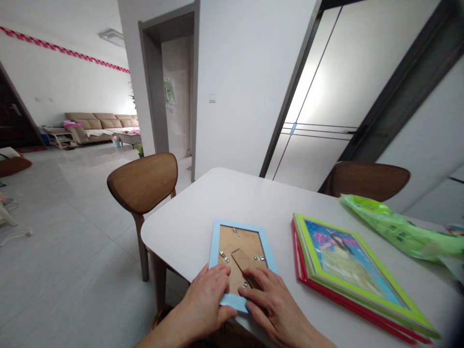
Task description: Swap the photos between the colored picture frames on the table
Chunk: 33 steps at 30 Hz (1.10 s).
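Note:
A light blue picture frame (214, 244) lies face down at the near edge of the table, showing its brown backing board (248, 239). A stand flap (242, 260) sits in the middle of the board, with small metal clips (224, 256) around it. My left hand (206, 298) grips the frame's near left corner, fingers over the left border and thumb at the bottom border. My right hand (273, 300) is curled over the near right part, fingertips at the bottom clip (245, 285) and thumb by the lower border. Its fingers partly hide the flap's lower end.
On the right of the white table (239, 198) lies a stack of green and red frames, topped by a green picture frame (315, 256). Behind it is a crumpled green plastic bag (402, 229). Wooden chairs stand at the left (147, 183) and the far right (369, 181).

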Each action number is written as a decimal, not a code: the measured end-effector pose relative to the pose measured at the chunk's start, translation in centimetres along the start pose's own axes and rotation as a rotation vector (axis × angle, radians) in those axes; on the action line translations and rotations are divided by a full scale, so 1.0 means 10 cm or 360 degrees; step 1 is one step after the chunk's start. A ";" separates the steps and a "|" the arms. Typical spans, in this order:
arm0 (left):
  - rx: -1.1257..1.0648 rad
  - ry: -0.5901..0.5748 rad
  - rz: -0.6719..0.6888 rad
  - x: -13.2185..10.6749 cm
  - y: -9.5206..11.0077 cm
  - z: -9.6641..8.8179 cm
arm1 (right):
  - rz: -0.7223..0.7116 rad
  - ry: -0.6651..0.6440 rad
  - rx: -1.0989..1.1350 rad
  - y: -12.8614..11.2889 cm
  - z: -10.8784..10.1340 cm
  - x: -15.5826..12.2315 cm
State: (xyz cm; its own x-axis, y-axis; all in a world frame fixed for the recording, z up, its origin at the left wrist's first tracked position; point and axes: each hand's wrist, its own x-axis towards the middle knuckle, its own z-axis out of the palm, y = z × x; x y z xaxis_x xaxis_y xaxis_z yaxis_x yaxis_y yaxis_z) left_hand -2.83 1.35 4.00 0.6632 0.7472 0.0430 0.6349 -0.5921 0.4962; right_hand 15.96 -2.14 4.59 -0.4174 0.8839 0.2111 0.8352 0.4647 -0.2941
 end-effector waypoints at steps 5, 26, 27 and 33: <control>-0.0048 0.0039 0.0026 0.00 -0.02 0.02 | 0.0008 -0.0044 0.0063 0.05 0.00 0.03; -0.0051 0.0052 0.0024 0.02 -0.03 -0.01 | 0.0077 -0.0141 -0.0197 0.05 0.13 0.70; -0.0060 0.0053 0.0034 0.01 -0.04 -0.01 | 0.0169 -0.0099 -0.0155 0.09 0.11 0.74; -0.0120 0.0074 0.0037 -0.02 -0.04 0.00 | 0.0744 0.0127 -0.0216 0.48 0.11 1.11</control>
State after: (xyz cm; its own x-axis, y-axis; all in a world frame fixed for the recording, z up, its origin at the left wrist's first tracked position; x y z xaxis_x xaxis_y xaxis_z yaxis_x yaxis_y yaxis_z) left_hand -3.23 1.40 3.81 0.6575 0.7475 0.0945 0.5865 -0.5865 0.5586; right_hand 14.90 9.94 4.51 0.0376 0.9867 0.1579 0.9679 0.0033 -0.2511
